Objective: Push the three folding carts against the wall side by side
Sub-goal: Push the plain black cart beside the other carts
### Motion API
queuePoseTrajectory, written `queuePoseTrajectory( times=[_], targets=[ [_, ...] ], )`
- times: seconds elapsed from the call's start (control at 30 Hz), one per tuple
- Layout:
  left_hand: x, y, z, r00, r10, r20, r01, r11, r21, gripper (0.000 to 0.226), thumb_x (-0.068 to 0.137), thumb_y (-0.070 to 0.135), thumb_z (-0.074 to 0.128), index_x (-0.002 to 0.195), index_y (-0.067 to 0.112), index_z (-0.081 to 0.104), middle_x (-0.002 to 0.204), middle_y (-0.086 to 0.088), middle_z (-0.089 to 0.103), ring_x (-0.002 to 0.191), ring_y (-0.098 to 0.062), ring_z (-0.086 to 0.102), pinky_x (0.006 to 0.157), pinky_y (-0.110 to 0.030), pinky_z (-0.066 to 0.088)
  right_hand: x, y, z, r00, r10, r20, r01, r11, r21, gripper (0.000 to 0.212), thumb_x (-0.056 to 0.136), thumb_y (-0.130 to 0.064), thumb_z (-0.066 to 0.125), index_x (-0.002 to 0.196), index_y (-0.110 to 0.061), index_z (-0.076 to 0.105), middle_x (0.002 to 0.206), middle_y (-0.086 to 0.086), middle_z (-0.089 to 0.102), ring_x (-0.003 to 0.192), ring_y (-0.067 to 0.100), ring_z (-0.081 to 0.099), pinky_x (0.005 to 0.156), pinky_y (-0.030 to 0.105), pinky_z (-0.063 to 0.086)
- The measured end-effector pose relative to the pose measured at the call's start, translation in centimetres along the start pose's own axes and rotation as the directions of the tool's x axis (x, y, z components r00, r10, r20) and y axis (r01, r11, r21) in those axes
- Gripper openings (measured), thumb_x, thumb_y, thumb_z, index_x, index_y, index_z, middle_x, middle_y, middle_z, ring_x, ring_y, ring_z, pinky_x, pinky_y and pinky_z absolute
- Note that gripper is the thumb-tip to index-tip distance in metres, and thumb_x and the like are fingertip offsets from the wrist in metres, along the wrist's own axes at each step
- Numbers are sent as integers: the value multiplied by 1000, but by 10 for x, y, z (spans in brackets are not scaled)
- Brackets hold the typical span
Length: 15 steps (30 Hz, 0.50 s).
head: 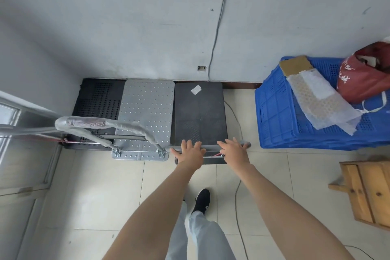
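Observation:
Three folding carts stand side by side with their far ends at the grey wall point(126, 27). The left cart point(97, 101) has a black perforated deck. The middle cart point(145, 107) has a silver studded deck and a plastic-wrapped handle point(101, 124). The right cart point(199, 110) has a dark deck with a white label. My left hand point(190, 151) and my right hand point(234, 150) lie flat, fingers spread, on the right cart's metal handle bar point(245, 144), palms down, not wrapped around it.
A blue plastic crate point(280, 112) with cardboard, bubble wrap and a red bag on top sits right of the carts. A wooden stool point(367, 192) stands at the right edge. A cable point(236, 207) runs along the tiled floor. A metal door frame point(19, 124) is at left.

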<state>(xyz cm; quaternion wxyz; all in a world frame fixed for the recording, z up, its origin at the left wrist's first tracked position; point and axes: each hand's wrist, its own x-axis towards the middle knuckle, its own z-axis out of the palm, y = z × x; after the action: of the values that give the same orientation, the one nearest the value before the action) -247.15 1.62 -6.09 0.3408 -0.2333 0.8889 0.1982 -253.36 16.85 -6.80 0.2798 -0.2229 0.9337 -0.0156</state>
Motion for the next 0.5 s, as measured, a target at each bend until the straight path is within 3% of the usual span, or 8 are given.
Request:
queuePoseTrajectory(
  times=[0.37, 0.5],
  targets=[
    [34, 6, -28, 999, -2, 48, 0, 999, 51, 38, 104, 37, 25, 141, 29, 32, 161, -9, 6, 149, -29, -6, 106, -76, -4, 36, -3, -19, 999, 26, 26, -26, 1000, 15, 52, 88, -14, 63, 134, -30, 48, 117, 1, 60, 131, 32, 41, 97, 64, 30],
    [41, 10, -38, 991, -17, 131, 6, 997, 80, 38, 104, 37, 27, 141, 30, 32, 161, -11, 6, 149, -32, -9, 104, -77, -3, 39, -3, -22, 998, 40, 39, -42, 998, 53, 51, 90, -13, 61, 136, -30, 48, 123, 2, 60, 139, 33, 33, 100, 63, 28]
  ],
)
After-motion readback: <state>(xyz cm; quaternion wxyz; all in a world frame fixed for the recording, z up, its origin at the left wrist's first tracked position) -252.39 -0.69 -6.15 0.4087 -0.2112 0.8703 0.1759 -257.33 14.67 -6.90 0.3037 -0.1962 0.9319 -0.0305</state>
